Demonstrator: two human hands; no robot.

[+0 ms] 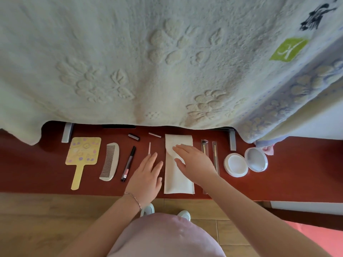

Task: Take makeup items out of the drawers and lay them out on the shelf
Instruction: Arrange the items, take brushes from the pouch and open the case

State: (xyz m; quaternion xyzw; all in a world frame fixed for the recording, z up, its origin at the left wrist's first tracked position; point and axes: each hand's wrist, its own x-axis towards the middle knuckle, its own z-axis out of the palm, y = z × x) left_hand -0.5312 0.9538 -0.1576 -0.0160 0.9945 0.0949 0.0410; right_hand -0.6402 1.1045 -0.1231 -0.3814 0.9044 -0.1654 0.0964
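Makeup items lie in a row on the dark red shelf [37, 164]: a yellow hand mirror [81, 156], a white comb [109, 161], a black pen-shaped liner [128, 164], a thin pink stick [149, 147], a small dark tube [133, 136], a pale short stick [154, 135], a white cloth [179, 180], two wrapped brushes [215, 154] and an opened round white case [245, 163]. My right hand [193, 162] rests flat, fingers straight, on the cloth's upper half. My left hand [146, 177] lies open beside the cloth's left edge, fingertips near the pink stick.
A pale embossed blanket [148, 62] hangs over everything behind the shelf, its hem just above the items. Two grey metal brackets [67, 133] stand at the back of the shelf. Below the shelf's front edge lie wooden floor [46, 219] and my shoes [147, 209].
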